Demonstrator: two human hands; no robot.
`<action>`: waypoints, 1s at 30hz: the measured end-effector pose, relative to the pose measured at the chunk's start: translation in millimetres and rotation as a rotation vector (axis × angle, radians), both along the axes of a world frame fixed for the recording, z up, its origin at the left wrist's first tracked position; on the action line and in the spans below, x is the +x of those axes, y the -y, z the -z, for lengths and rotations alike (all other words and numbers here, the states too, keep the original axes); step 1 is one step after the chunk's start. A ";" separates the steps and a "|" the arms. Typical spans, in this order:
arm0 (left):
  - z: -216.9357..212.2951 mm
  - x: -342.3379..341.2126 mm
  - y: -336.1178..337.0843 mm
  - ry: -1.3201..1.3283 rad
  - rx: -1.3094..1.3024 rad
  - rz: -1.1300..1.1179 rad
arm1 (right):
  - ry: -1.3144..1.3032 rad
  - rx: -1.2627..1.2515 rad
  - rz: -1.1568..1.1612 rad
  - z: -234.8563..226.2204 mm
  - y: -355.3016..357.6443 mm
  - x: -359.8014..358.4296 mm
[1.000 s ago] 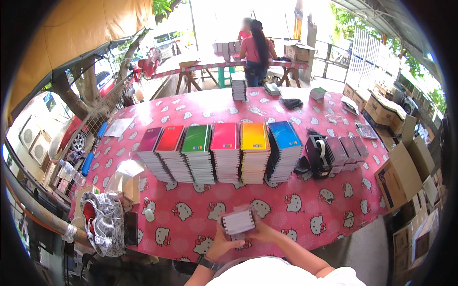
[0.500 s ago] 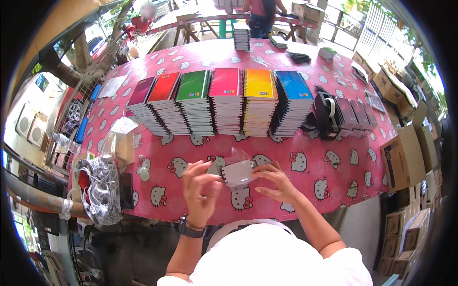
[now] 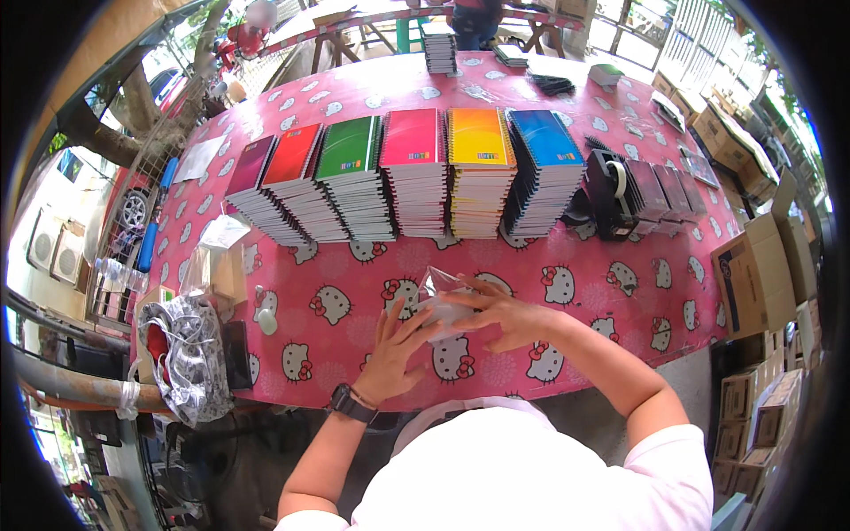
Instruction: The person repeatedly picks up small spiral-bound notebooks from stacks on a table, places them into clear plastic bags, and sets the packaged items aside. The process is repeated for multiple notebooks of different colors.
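Observation:
A small white spiral-bound notepad (image 3: 443, 320) in clear plastic film (image 3: 436, 283) lies on the pink tablecloth in front of me. My left hand (image 3: 394, 354), with a dark watch on its wrist, is open at the notepad's left side, its fingers stretched out and touching it. From the right, my right hand (image 3: 509, 317) reaches across with fingers spread over the film and the pad's upper part. Both hands cover much of the pad.
Behind my hands stand stacks of spiral notebooks with purple (image 3: 251, 165), red (image 3: 293, 152), green (image 3: 351, 145), pink (image 3: 411, 137), yellow (image 3: 481, 137) and blue covers (image 3: 544, 137). A black tape dispenser (image 3: 611, 199) sits to their right. A patterned bag (image 3: 184, 354) lies left, an open carton (image 3: 753, 279) right.
My right hand has moved left over the notepad, its fingers now on the film. My left hand has tilted and lowered its fingers onto the pad's left side. The view has shifted slightly.

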State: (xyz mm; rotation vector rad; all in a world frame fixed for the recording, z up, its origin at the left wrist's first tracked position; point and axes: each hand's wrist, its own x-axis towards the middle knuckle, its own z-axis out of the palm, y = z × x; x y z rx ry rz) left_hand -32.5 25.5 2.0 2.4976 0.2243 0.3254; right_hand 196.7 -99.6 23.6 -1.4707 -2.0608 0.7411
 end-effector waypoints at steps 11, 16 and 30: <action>-10.3 8.3 -1.2 -0.127 0.046 0.017 | -0.901 0.206 0.371 0.8 -0.7 49.5; -11.0 15.2 1.6 -0.103 0.031 0.038 | -0.098 0.510 1.784 42.9 91.6 241.6; -10.1 17.7 1.4 -0.075 0.021 0.060 | -0.302 0.417 1.809 114.0 150.6 278.5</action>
